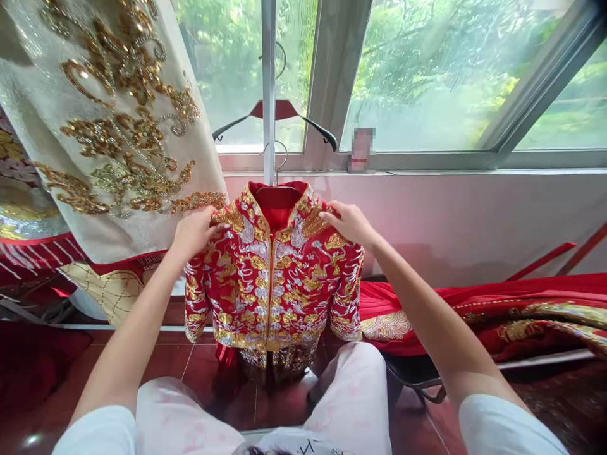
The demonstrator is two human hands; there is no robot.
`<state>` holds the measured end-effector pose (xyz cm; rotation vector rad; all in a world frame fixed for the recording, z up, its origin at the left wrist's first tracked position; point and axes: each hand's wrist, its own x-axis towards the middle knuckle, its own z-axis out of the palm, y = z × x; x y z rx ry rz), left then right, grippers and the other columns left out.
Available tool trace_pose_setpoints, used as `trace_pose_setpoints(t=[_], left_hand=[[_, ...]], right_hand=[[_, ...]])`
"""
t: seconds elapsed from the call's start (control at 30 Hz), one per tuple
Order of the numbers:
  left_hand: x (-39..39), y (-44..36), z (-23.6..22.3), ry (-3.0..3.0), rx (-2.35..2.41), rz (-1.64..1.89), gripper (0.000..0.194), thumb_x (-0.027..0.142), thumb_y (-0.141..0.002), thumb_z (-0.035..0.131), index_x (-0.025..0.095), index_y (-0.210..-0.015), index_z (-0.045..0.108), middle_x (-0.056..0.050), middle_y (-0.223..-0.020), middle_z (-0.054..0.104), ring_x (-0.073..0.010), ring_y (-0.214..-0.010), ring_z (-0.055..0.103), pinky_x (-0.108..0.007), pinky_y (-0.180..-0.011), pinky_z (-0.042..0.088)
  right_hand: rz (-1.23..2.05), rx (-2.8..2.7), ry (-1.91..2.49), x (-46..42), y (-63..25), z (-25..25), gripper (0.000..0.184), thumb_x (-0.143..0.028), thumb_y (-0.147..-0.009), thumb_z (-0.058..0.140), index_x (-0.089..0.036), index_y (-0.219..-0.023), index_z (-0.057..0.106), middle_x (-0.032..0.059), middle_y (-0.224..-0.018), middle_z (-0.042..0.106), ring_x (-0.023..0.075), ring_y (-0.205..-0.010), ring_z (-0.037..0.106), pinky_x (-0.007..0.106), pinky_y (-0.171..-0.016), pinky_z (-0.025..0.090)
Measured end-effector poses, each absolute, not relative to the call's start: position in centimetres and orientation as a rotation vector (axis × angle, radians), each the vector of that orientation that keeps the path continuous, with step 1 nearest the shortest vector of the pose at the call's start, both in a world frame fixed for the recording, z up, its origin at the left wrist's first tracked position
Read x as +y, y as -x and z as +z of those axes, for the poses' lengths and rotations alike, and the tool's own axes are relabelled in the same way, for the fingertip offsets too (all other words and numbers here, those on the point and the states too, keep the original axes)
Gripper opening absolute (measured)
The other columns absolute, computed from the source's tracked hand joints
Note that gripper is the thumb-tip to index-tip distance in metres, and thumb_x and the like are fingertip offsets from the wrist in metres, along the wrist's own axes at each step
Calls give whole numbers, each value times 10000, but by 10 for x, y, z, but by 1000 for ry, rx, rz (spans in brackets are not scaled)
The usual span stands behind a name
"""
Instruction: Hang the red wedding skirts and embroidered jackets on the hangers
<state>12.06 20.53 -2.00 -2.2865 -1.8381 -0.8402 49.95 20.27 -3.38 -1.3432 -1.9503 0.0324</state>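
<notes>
In front of me a red embroidered jacket (241, 278), covered in gold and silver patterns, hangs upright on a hanger (281, 155) whose wire hook shows above the collar. Its front is closed down the middle. My left hand (195, 229) pinches the cloth at the shoulder on the left side. The opposite shoulder is gripped by my right hand (351, 222), thumb lying over the front and the other fingers partly hidden behind. Below the jacket's hem hangs a dark sequined garment (289, 361), mostly covered.
A grey metal pole (269, 82) stands behind the jacket, with an unoccupied dark hanger (313, 123) higher up. White cloth with gold sequins (190, 164) hangs at left. Red garments (427, 303) lie over a black chair (412, 373) at right. Windows (436, 76) line the wall.
</notes>
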Motion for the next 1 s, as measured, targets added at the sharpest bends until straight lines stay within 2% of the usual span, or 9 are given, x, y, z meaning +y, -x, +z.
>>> trace_pose_setpoints(t=[0.1,0.23,0.33,0.4,0.5,0.73,0.9,1.0], left_hand=[[215,-114,0,2782,-1831,-841,460,526,-746,646,94,-903,646,-65,-861,654,-273,-905,617,-407,-858,451],[217,-106,-2,3029,-1919,-1068,576,620,-657,666,104,-914,666,-68,-863,674,-234,-811,616,-351,-770,481],[208,-101,-24,2772,-1894,-1258,551,629,-666,652,126,-890,659,-75,-846,681,-237,-775,605,-339,-732,476],[202,-97,-38,2572,-1841,-1295,496,591,-678,659,152,-909,656,-66,-875,690,-244,-801,604,-335,-748,472],[197,-90,-53,2409,-1869,-1377,521,570,-644,690,170,-977,653,-64,-943,703,-258,-861,617,-339,-792,474],[201,-77,-75,2582,-1962,-1961,694,596,-564,762,136,-1066,628,-102,-988,708,-254,-849,645,-350,-766,516],[206,-84,-90,2265,-1862,-2063,522,603,-602,696,143,-839,632,-46,-764,651,-190,-689,574,-305,-686,475],[213,-88,-94,2160,-1807,-2052,446,576,-629,659,163,-789,608,-24,-714,610,-172,-656,537,-291,-665,457]], right_hand=[[197,-1939,1220,212,-504,-21,509,-591,-894,380,-189,-583,406,-13,-554,442,98,-528,380,234,-526,289],[105,-1862,1203,224,-504,-29,581,-660,-886,298,-201,-530,276,-25,-505,340,85,-504,305,248,-531,261],[74,-1901,1232,220,-507,-44,544,-623,-897,310,-192,-575,389,-21,-524,421,102,-521,375,247,-555,283],[63,-1956,1282,212,-509,-51,436,-588,-871,426,-188,-737,533,-6,-633,564,130,-591,485,242,-585,316],[40,-1915,1420,202,-510,-55,406,-596,-819,529,-203,-892,600,21,-757,659,164,-659,564,242,-593,337],[146,-1833,1403,198,-513,-61,431,-610,-791,572,-197,-898,630,27,-827,692,173,-713,604,242,-609,374],[46,-1664,1474,202,-509,-72,377,-573,-766,617,-214,-872,657,11,-778,694,186,-714,608,257,-628,368],[-16,-1606,1499,207,-503,-75,381,-580,-762,619,-220,-876,672,24,-781,704,205,-717,621,271,-625,375]])
